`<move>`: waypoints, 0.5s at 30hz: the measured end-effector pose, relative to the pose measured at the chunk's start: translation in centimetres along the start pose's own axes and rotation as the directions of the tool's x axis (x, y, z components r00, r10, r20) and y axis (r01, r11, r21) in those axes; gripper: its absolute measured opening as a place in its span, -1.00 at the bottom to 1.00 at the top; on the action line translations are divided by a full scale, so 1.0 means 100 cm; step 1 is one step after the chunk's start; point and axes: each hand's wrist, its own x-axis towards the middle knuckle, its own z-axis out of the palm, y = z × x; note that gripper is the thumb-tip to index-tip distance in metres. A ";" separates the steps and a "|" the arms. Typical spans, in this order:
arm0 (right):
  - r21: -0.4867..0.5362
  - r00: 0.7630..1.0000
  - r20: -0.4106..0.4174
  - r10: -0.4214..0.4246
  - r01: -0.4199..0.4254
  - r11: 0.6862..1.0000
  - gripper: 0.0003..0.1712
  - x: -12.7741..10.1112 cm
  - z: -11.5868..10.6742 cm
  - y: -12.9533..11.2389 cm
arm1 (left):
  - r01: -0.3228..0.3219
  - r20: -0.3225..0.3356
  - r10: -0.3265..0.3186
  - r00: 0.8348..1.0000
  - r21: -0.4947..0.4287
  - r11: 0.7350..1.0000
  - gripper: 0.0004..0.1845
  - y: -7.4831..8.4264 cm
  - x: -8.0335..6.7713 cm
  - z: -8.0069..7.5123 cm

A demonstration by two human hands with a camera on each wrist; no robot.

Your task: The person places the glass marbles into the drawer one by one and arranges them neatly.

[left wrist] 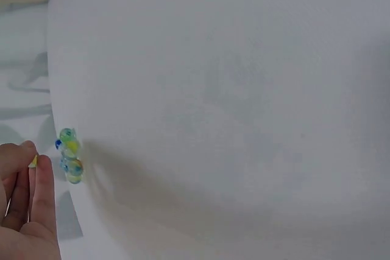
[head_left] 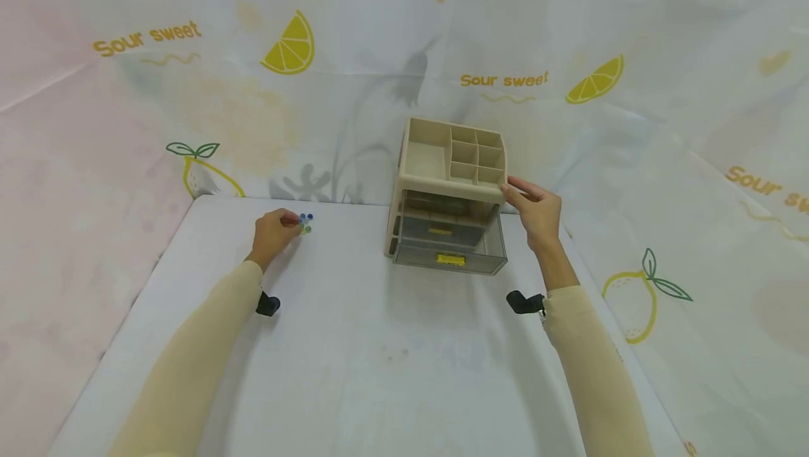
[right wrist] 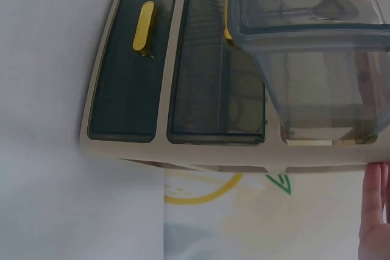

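Small glass marbles (head_left: 306,222), blue and yellow-green, clustered on white table (head_left: 379,359) at my left hand's (head_left: 273,231) curled fingertips, maybe one pinched. Likely hard, slick, roll-prone: pinch from opposite sides. Right hand (head_left: 536,210), fingers straight, steadies beige plastic drawer organiser (head_left: 451,162); one smoky drawer (head_left: 450,255) pulled out.

Marbles (head_left: 306,223): small clear glass balls with blue and yellow inside, lying clustered and touching on the white table near its far left edge. Organizer (head_left: 450,194): beige, standing upright at the table's back, its divided top tray facing up, its smoky top drawer (head_left: 456,246) sticking out.
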 end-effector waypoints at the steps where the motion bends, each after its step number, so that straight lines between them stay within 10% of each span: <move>1: -0.006 1.000 0.005 0.000 0.000 1.000 -0.55 0.000 0.000 0.000 | -0.012 -0.005 0.012 1.000 -0.008 1.000 -0.79 0.004 0.001 0.000; 15: -0.201 0.999 0.045 -0.006 0.015 0.979 -0.40 -0.005 -0.003 -0.003 | -0.127 0.033 0.131 0.991 -0.106 0.986 -0.74 0.056 0.009 0.010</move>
